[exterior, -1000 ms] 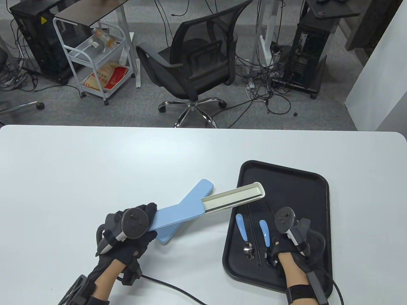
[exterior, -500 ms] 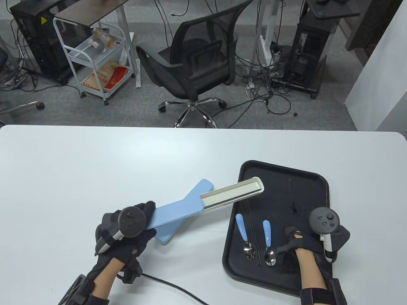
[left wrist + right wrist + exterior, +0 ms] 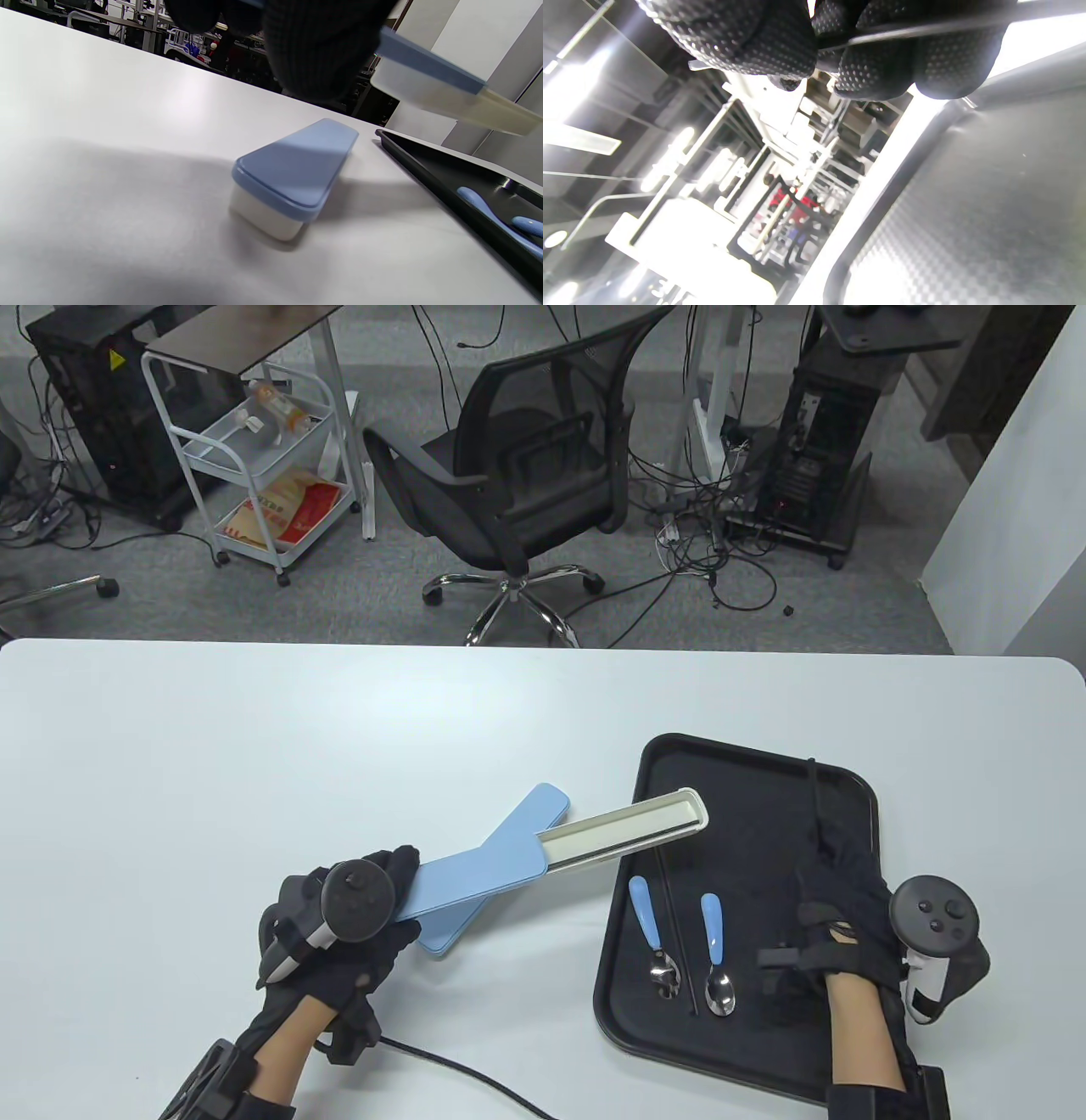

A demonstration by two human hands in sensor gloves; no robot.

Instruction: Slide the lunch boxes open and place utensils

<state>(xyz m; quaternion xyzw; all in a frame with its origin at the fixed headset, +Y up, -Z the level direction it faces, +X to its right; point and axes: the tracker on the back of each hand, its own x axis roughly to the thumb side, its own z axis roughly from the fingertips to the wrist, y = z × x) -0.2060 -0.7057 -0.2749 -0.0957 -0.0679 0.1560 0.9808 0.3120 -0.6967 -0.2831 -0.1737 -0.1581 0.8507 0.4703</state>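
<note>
Holding the open lunch box (image 3: 543, 861) off the table (image 3: 254, 746), the left hand (image 3: 339, 933) has its grip clamped on the blue-lidded end, with the cream inner tray slid out so its far end reaches over the edge of the black tray (image 3: 857, 814). A second, closed lunch box (image 3: 292, 178) lies on the table beneath it, crossing under the held one.

The right hand (image 3: 848, 916) hovers over the right side of the black tray, its grip pinched together on a thin black chopstick (image 3: 816, 806) that points away from the person; the right wrist view shows the stick caught between the fingertips (image 3: 882, 67). A second chopstick (image 3: 679, 933) lies on the tray between two blue-handled spoons (image 3: 653, 933), all untouched.

The step in hand looks like carrying the chopstick to the open channel. To do it well, the stick should be turned until it runs along the cream channel, then lowered with its far tip entering first near the channel's closed end. The left hand should keep the box level and steady, or rest it on the table, since the long overhang would tip easily. A light pinch near the stick's middle would keep it from pivoting.
</note>
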